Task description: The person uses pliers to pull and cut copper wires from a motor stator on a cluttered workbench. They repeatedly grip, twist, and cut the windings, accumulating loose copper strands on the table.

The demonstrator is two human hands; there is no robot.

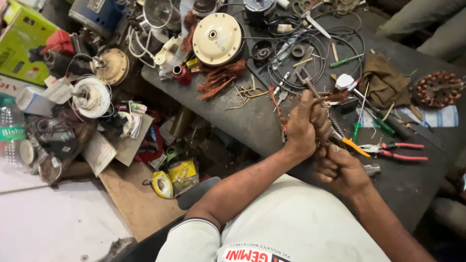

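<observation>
My left hand (305, 125) is closed around a bundle of copper wire (282, 121) and a thin brown tool handle (311, 89) that sticks up out of the fist. Just below it, my right hand (342, 169) is clenched, gripping the lower end of the same bundle; what is inside this fist is hidden. Both hands hover over the dark workbench (252, 121), almost touching each other. A yellow-handled tool (355, 146) lies right behind them.
Red-handled pliers (401, 151), a green screwdriver (347, 60), a brown cloth (383, 82) and a wound stator (439, 89) lie to the right. A cream round motor cover (217, 39) and loose copper wire (221, 77) sit at the back. White wire coil (91, 96) and clutter fill the left.
</observation>
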